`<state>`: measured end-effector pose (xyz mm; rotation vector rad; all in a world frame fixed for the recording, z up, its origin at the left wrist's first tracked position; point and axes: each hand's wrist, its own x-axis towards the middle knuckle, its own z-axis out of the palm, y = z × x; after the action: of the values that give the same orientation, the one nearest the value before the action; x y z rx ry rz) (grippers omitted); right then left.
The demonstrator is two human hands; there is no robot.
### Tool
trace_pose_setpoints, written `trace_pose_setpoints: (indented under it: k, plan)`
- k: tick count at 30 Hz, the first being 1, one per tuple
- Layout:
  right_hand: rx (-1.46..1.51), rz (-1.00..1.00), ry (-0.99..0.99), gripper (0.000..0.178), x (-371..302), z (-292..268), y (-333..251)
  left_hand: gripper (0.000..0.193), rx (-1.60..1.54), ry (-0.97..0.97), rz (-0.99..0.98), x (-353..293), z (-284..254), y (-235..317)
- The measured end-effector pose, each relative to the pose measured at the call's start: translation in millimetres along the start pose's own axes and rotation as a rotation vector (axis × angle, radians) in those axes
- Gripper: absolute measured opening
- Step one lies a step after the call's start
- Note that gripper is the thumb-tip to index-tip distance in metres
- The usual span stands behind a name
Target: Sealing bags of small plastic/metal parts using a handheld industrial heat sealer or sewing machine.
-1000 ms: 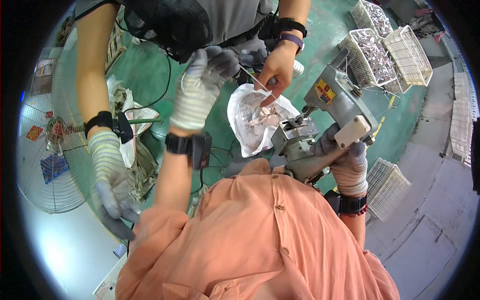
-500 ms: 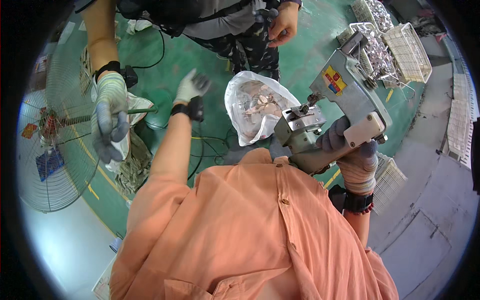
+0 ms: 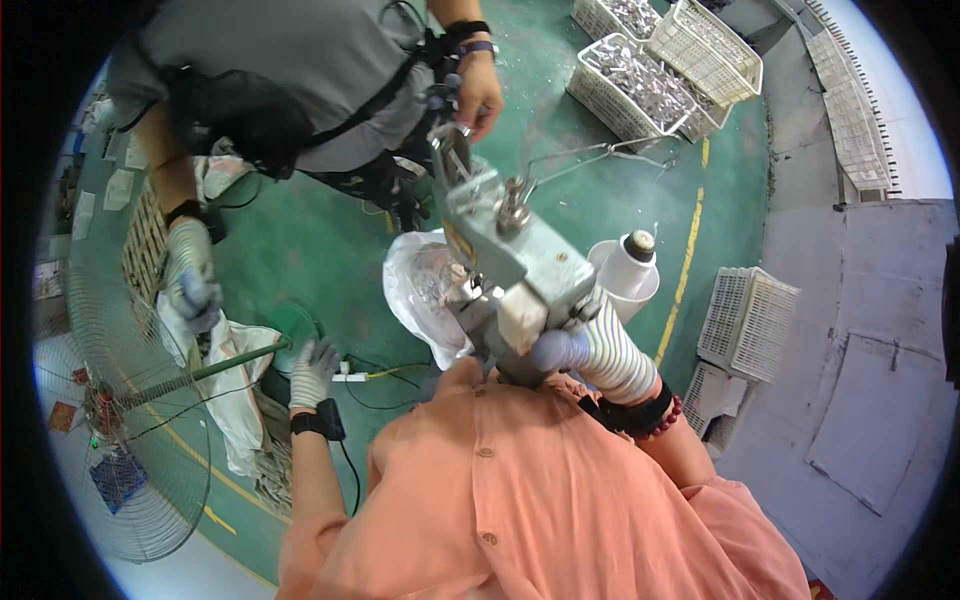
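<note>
The right hand (image 3: 570, 350), in a striped knit glove, stayed clamped on the grey-green metal handheld machine (image 3: 510, 250), now swung upright before the chest. The gloved left hand (image 3: 312, 370) had dropped, fingers loosely open and empty, away from the clear plastic bag of metal parts (image 3: 425, 295) just beyond. Farther off, a co-worker's gloved hand (image 3: 190, 285) gripped white cloth.

Below me, the green floor (image 3: 300, 250) carries white baskets (image 3: 640, 80) of metal parts, empty crates (image 3: 745, 325) and a fan (image 3: 120, 420).
</note>
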<state>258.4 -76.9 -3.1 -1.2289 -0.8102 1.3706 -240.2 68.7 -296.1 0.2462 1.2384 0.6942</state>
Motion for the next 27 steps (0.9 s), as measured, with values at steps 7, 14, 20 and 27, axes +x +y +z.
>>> trace_pose_setpoints:
  k: [7,14,20,27]
  plan:
    - [0.023,0.123,-0.163,0.047,5.1,19.5,-2.4,0.065,0.23,-0.363,0.312,-78.8,195.4,56.1]
    - [-0.081,0.111,-0.286,0.046,14.0,31.4,-11.5,0.051,0.308,-0.495,0.504,-135.4,268.4,67.8]
    - [-0.135,0.11,-0.336,0.051,20.8,43.7,-5.9,0.052,0.277,-0.503,0.415,-150.5,279.6,62.7]
    - [-0.114,0.044,-0.394,0.06,29.2,52.5,-3.4,0.057,0.189,-0.647,0.213,-118.1,233.6,43.2]
